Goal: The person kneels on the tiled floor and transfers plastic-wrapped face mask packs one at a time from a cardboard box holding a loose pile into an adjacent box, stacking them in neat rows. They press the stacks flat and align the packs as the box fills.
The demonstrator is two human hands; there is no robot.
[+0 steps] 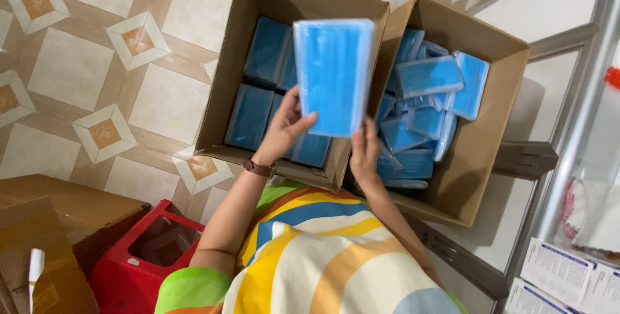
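A flat blue pack wrapped in clear plastic (334, 75) is held upright above two open cardboard boxes. My left hand (284, 130) grips its lower left edge, with a dark red wristband on that wrist. My right hand (363, 152) holds its lower right corner. The left box (223, 75) holds neat rows of the same blue packs (258, 88). In the right box (491, 152), several blue packs (426, 101) lie in a loose jumble.
A tiled floor with diamond patterns (97, 62) spreads to the left. A red plastic stool (145, 256) and a brown cardboard box (45, 236) sit at the lower left. A metal frame (568, 133) and stacked printed boxes (562, 275) stand at the right.
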